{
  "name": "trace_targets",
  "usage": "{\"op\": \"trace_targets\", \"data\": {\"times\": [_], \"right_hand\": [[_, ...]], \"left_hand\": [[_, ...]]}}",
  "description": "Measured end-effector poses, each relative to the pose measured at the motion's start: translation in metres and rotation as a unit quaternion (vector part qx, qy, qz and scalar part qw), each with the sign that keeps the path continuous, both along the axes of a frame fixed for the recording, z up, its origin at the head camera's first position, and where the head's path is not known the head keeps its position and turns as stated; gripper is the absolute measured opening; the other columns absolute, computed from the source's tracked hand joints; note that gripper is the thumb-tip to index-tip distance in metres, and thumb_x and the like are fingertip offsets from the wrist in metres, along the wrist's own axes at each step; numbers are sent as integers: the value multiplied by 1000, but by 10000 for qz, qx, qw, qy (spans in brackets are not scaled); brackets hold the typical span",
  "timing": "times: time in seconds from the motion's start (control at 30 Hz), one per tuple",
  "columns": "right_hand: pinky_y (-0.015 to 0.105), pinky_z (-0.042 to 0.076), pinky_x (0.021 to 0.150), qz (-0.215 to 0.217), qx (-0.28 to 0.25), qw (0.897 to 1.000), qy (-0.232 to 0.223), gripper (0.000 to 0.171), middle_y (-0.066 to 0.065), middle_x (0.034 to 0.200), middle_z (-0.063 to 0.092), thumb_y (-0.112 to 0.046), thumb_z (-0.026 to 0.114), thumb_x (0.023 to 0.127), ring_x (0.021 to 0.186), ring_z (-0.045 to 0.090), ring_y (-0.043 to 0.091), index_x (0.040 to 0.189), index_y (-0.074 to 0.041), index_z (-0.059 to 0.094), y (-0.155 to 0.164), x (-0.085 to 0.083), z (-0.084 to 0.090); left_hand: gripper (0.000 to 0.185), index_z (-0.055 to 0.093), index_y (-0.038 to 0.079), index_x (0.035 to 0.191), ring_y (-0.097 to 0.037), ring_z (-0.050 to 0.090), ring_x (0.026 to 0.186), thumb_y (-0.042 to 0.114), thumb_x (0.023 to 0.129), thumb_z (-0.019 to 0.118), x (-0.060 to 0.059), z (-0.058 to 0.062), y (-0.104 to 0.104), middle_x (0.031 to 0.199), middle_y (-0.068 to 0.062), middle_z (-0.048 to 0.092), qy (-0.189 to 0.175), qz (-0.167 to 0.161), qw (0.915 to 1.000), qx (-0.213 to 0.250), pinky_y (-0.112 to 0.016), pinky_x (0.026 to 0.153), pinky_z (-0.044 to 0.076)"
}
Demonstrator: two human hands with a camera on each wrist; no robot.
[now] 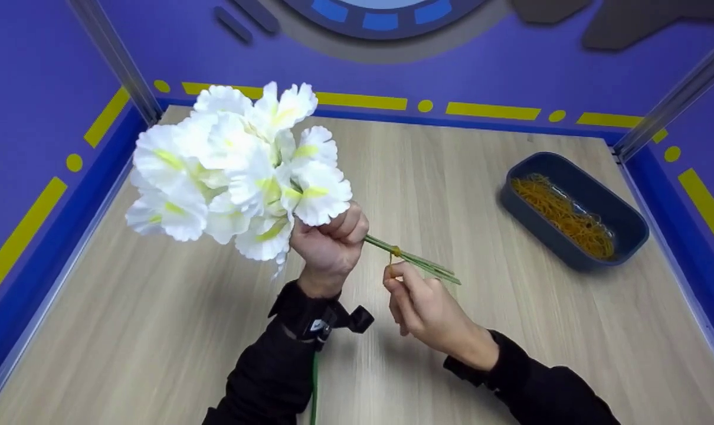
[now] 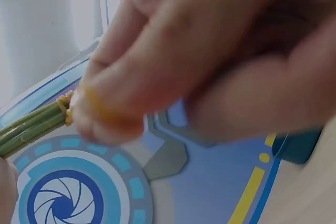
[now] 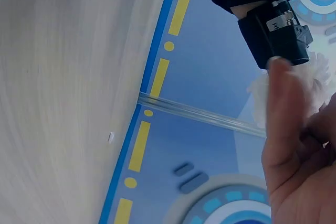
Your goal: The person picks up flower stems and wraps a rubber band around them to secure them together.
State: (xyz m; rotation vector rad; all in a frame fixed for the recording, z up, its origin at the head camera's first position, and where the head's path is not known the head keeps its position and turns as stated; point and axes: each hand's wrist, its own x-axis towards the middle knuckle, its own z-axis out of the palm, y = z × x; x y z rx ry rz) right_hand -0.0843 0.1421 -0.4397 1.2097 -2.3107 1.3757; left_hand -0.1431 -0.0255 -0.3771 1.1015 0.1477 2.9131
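A bunch of white artificial flowers [image 1: 239,171] with yellow-marked petals is held up over the table, heads to the left. My left hand [image 1: 330,242] grips its green stems [image 1: 431,267] just below the blooms, fingers curled round them. A yellow rubber band [image 1: 396,251] is wrapped round the stems beyond that fist. My right hand [image 1: 431,307] pinches a stretched loop of the band and draws it toward me. Close up in the left wrist view, the band crosses a fingertip of the right hand [image 2: 173,51]. The right wrist view shows only its thumb and some curled fingers.
A dark blue-grey tray [image 1: 531,227] holding many loose yellow rubber bands [image 1: 560,218] stands at the right of the wooden table [image 1: 451,177]. Blue-purple walls [image 1: 357,77] close in the back and both sides. A tiny white scrap [image 3: 111,137] lies on the tabletop.
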Motion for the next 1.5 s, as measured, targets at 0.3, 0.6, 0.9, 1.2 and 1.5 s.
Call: {"op": "trace_targets", "data": {"times": [0.3, 0.6, 0.9, 1.2, 1.5], "right_hand": [[10, 41, 39, -178, -308, 9992, 187, 23, -7, 55, 52, 16, 56, 94, 41, 49, -1, 107, -3, 53, 12, 0, 16], [11, 36, 37, -739, -33, 9954, 606, 21, -11, 57, 50, 11, 64, 92, 42, 46, -2, 106, -4, 61, 39, -8, 43], [11, 20, 39, -939, 512, 9919, 688, 25, -14, 58, 40, 9, 68, 89, 46, 28, -5, 107, -8, 64, 58, -7, 58], [11, 20, 38, -1126, 817, 9871, 788, 25, -16, 55, 37, 8, 71, 88, 41, 29, -5, 104, -11, 66, 71, -8, 67], [12, 17, 40, -1370, 1196, 9807, 713, 18, -17, 57, 34, 0, 71, 91, 46, 23, -6, 103, -13, 69, 81, -9, 73]], "left_hand": [[42, 20, 12, 69, -8, 8, 47, 20, 92, 55, -1, -1, -6, 56, 4, 13, 291, 348, 9974, -557, -18, 43, 8], [44, 18, 14, 68, -7, 8, 47, 17, 91, 56, -2, 4, -11, 55, 6, 11, 69, -44, 9999, -116, -17, 43, 7], [41, 19, 17, 68, -5, 9, 47, 14, 87, 55, 0, 14, -22, 55, 8, 12, -97, -109, 9995, 290, -16, 41, 8], [42, 17, 17, 67, -4, 9, 47, 13, 84, 55, 0, 16, -27, 54, 8, 12, -268, -49, 9987, 441, -15, 41, 8], [40, 19, 19, 68, -4, 10, 46, 12, 83, 56, 0, 19, -30, 53, 9, 12, -346, -131, 9969, 699, -15, 41, 9]]}}
